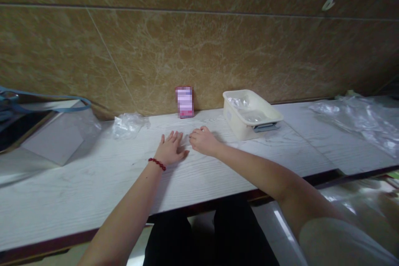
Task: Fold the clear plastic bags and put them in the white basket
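Note:
My left hand (170, 149) lies palm down on the white wood-grain table (199, 178), fingers spread, with a red bead bracelet (157, 163) at the wrist. Just to its right, my right hand (203, 140) rests on the tabletop with its fingers curled in. A faint, clear film-like patch (185, 141) shows between the two hands; its kind is too unclear to tell. Whatever the right fingers may hold is hidden beneath them. Behind the hands, a phone-like object (185, 102) with a blurred-out front leans upright against the wall.
Right of my hands stands a cream plastic bin (237, 126) with clear plastic inside and a grey latch. Crumpled clear plastic (127, 125) lies at left, with a larger heap (368, 118) far right. A white box (59, 137) sits far left. The brown tiled wall (199, 54) borders the table's back.

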### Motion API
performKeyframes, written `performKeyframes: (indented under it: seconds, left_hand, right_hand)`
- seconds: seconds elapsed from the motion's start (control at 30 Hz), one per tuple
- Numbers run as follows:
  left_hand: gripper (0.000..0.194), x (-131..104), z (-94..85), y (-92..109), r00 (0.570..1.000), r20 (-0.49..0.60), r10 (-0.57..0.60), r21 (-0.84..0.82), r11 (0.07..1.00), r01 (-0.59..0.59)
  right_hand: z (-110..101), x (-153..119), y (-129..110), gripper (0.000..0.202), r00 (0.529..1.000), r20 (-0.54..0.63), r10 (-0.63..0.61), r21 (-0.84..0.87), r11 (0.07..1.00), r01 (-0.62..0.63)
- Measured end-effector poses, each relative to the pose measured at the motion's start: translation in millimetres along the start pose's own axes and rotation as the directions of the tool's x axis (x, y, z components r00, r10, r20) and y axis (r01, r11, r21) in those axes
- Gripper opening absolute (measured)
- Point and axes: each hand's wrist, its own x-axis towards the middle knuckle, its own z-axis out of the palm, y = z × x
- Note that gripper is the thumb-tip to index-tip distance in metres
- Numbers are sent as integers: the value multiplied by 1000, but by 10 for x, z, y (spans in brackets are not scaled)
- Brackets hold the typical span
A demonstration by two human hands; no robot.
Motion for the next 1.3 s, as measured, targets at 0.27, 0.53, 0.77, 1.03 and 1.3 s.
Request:
performKeyframes:
  seconds: [0.27,0.53,0.77,1.03,1.3]
  left_hand:
    - [39,34,-241,20,998,42,-44,-614,787,60]
    - [26,60,-676,-37,900,423,104,-839,-329,432]
    - [19,153,-331,-54,809,584,66,-694,-475,540]
    - [20,134,-180,30,843,536,42,-743,-451,495]
    - [28,120,-150,-10,901,433,-31,-818,-432,379]
  right_hand:
    - [39,-18,160,57,915,-232,330,501,847,-178]
    - [98,-9,270,56,877,325,354,943,-189,-273]
    - [211,-120,376,20,789,591,168,764,-430,-481]
    - [203,-117,330,17,777,576,252,788,-423,-447]
    - [179,-111,329,25,767,543,341,819,-415,-395]
